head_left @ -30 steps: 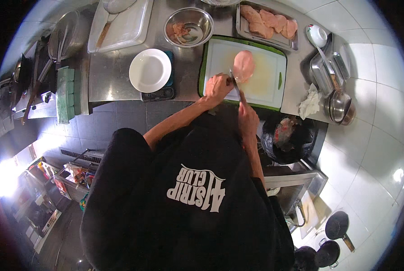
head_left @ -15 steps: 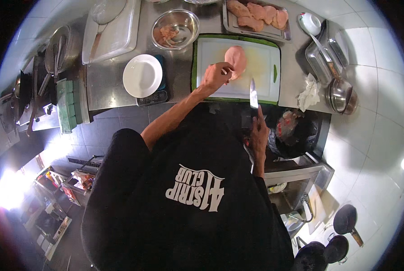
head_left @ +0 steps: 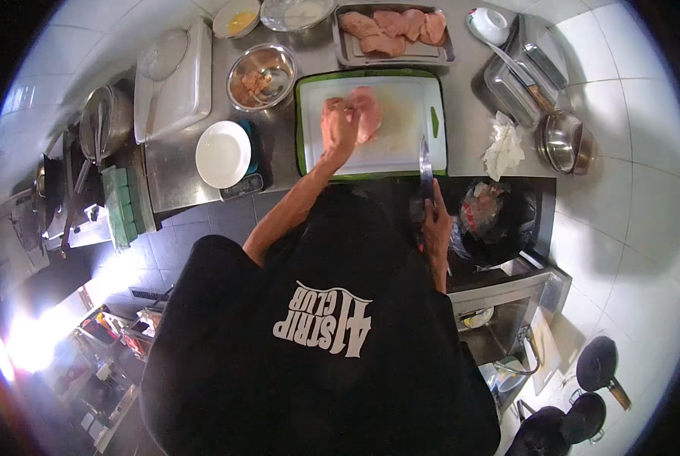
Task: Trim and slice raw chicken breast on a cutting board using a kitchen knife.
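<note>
A raw piece of chicken breast [head_left: 368, 112] lies on the white cutting board [head_left: 402, 140], left of its middle. My left hand [head_left: 340, 131] is over the meat's left edge, its fingers curled and closed on it; the fingertips are partly hidden. In my right hand [head_left: 435, 228] is a kitchen knife [head_left: 425, 158], gripped by its dark handle. The blade points away from me over the board's near right part, apart from the meat.
Behind the board stands a metal tray [head_left: 340, 55] of raw chicken pieces. To the left are a steel bowl [head_left: 285, 74] with meat scraps and a white bowl [head_left: 223, 154] on a scale [head_left: 250, 185]. Crumpled paper [head_left: 502, 148] and steel pans [head_left: 564, 140] sit to the right. Below is a black-lined bin [head_left: 526, 228].
My left hand has moved from the meat's near right side to its left edge. The knife stays in my right hand. The view has shifted, so the counter appears lower and further left.
</note>
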`<state>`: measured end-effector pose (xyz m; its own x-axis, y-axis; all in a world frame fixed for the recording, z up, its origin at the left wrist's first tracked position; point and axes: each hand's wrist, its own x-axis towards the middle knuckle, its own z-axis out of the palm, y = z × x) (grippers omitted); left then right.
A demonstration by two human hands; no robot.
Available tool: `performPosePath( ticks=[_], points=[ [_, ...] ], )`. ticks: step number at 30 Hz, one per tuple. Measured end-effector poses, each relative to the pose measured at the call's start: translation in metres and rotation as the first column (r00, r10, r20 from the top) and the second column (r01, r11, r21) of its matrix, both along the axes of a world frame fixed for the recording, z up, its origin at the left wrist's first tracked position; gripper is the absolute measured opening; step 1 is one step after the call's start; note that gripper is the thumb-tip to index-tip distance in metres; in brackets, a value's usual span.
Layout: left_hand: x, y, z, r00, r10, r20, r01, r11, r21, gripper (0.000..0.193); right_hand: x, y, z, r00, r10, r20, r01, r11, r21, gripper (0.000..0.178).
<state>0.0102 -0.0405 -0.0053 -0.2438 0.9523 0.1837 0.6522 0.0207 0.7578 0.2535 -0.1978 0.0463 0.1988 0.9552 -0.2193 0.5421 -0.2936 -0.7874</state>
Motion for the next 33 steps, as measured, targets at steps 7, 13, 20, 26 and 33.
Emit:
performPosePath(
  ticks=[7,13,20,26,33],
  points=[
    [0.098,0.021,0.141,0.787,-0.482,0.384,0.508,0.861,0.04,0.016,0.047,0.001,-0.015,0.991,-0.114,-0.065,0.117,0.992,0.047,0.046],
    [0.293,-0.008,0.192,0.05,-0.967,0.248,0.862,0.167,0.479,0.023,0.066,-0.008,-0.046,0.988,-0.152,-0.026,0.153,0.987,0.048,0.024],
    [0.477,-0.062,-0.069,-0.116,-0.966,-0.231,0.991,-0.099,-0.084,0.042,0.042,-0.009,-0.079,0.961,-0.196,-0.197,0.2,0.98,0.0,0.023],
    [0.495,-0.06,-0.149,-0.094,-0.974,0.205,0.964,-0.14,-0.224,0.078,0.046,-0.001,-0.049,0.926,-0.271,-0.261,0.287,0.958,0.023,0.022],
    [0.381,-0.033,0.084,0.012,-0.884,0.468,0.998,-0.019,-0.062,0.045,0.078,0.008,-0.052,0.952,-0.186,-0.244,0.257,0.917,0.305,0.02]
  ],
)
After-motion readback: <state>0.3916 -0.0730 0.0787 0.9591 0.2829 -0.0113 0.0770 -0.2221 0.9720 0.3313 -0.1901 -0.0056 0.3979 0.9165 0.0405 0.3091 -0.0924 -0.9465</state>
